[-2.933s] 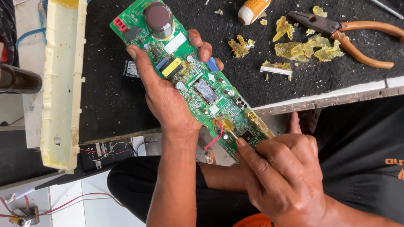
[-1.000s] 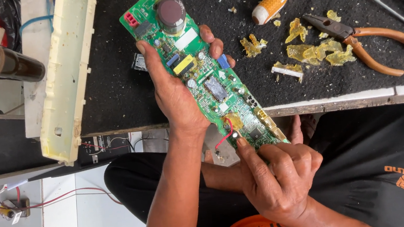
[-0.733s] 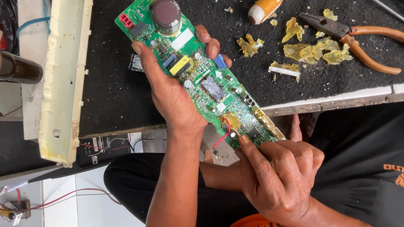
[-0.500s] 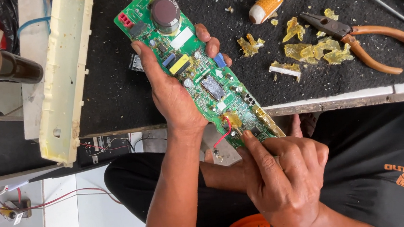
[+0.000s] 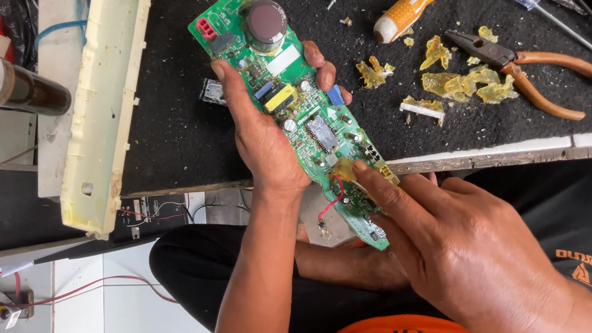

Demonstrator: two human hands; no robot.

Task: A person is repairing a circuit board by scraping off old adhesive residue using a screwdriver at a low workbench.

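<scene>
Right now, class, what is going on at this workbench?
A person holds a long green circuit board in the left hand, gripped at its middle above the edge of the black bench top. The right hand presses a fingertip on a yellowish lump near the board's lower end. Orange-handled pliers, a screwdriver and yellow scraps lie on the bench.

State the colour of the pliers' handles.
Orange-brown, on the pliers lying on the black bench top; head view.
</scene>
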